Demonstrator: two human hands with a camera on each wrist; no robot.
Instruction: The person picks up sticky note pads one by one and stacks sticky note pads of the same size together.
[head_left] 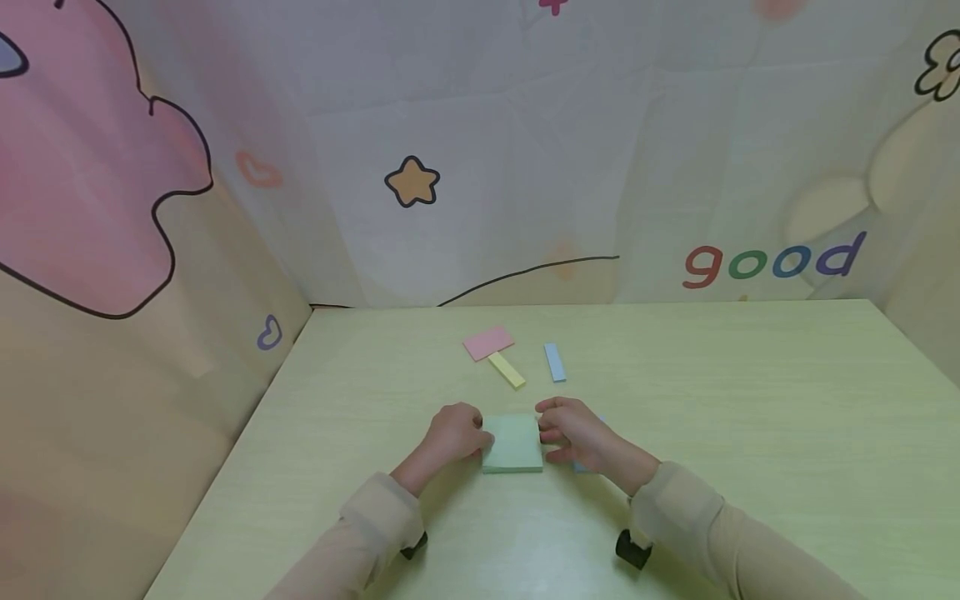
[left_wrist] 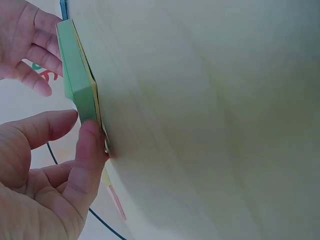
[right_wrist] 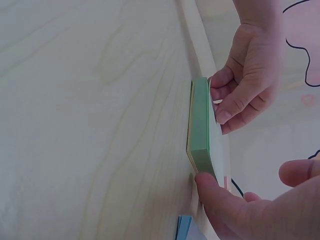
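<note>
A thick green sticky-note pad (head_left: 513, 443), with a thin yellow layer along its underside (left_wrist: 94, 75), lies between the two hands. My left hand (head_left: 453, 432) pinches the pad's left edge, its thumb over the top face. On the opposite side, my right hand (head_left: 576, 433) has its fingers spread and fairly straight. One right fingertip (right_wrist: 204, 181) touches the pad's corner in the right wrist view. A blue pad (right_wrist: 184, 228) lies on the table by the right hand, mostly covered by that hand in the head view.
Farther back on the table (head_left: 735, 400) lie a pink note pad (head_left: 489, 343), a narrow yellow strip pad (head_left: 507, 370) touching or close to it, and a narrow blue strip pad (head_left: 555, 362). A printed cloth backdrop (head_left: 510, 183) rises behind the table's far edge.
</note>
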